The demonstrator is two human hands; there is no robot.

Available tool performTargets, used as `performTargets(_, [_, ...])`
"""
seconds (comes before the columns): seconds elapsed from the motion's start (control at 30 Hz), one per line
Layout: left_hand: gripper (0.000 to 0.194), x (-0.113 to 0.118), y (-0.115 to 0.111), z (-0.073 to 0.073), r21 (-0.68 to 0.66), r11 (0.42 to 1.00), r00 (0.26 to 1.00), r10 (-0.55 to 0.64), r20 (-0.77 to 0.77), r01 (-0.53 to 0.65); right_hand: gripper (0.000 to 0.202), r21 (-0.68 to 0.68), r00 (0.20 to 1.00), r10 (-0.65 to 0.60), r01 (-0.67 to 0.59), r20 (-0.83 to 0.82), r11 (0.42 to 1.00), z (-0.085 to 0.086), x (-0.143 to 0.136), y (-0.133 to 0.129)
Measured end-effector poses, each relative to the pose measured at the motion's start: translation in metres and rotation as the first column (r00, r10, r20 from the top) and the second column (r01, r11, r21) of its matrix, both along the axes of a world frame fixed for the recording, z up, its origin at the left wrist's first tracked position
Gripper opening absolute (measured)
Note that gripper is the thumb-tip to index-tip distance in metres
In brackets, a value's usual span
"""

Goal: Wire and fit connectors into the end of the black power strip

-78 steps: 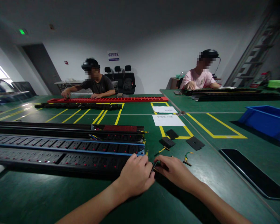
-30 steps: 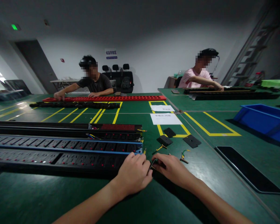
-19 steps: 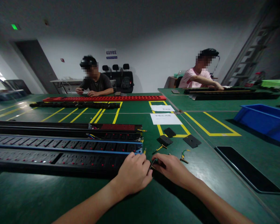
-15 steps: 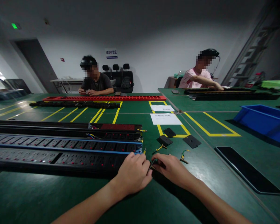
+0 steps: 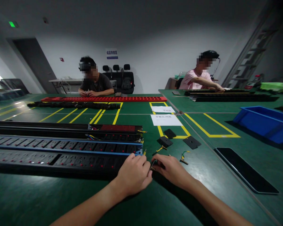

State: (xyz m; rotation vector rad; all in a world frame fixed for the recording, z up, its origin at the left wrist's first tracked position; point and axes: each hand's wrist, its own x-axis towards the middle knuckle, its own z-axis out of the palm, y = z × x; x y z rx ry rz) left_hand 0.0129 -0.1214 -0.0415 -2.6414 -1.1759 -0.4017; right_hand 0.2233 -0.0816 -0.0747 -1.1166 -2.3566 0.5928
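At the right end of the nearest black power strip [image 5: 85, 163], my left hand [image 5: 134, 174] is closed, its fingers on a thin black plate [image 5: 153, 164]. My right hand [image 5: 172, 169] pinches the same plate from the other side, with thumb and fingertips together. The plate stands on edge between the hands, and most of it is hidden. Whether it touches the strip's end I cannot tell. Behind the left hand lies a blue-edged power strip [image 5: 68, 147], with a short yellow wire at its end.
Several black plates [image 5: 192, 142] and short yellow-green wires [image 5: 184, 158] lie beyond my right hand. A phone-like dark slab [image 5: 246, 169], a blue bin [image 5: 264, 124] and paper sheets [image 5: 166, 120] are on the green table. A red rail [image 5: 103, 99] lies farther back. Two people sit across.
The view has shifted slightly, so things appear a little farther left. Both hands stay in nearly the same pose on the plate.
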Motion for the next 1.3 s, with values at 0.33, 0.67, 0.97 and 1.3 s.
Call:
performTargets(0.33, [0.016, -0.0008, 0.0012, -0.0027, -0.003, 1.0, 1.0, 0.002, 0.005, -0.002, 0.01, 0.015, 1.0, -0.003, 0.003, 0.014, 1.0, 0.0006, 0.001, -0.0009])
performTargets(0.67, [0.015, -0.0011, 0.0015, -0.0022, 0.024, 0.999, 0.999, -0.037, -0.018, 0.037, 0.01, 0.02, 0.999, -0.026, 0.026, 0.026, 0.999, 0.0005, -0.0016, -0.0017])
performTargets(0.97, [0.015, 0.0018, 0.0001, -0.0019, -0.03, 0.995, 0.994, 0.095, 0.057, -0.094, 0.014, 0.075, 1.0, 0.008, -0.01, 0.027, 0.997, -0.0004, 0.0031, 0.0002])
performTargets(1.3, [0.016, 0.0009, 0.0014, -0.0023, 0.03, 0.999, 0.999, -0.01, -0.047, 0.011, 0.01, 0.114, 0.995, -0.019, 0.008, 0.094, 0.993, -0.0012, 0.0005, -0.0003])
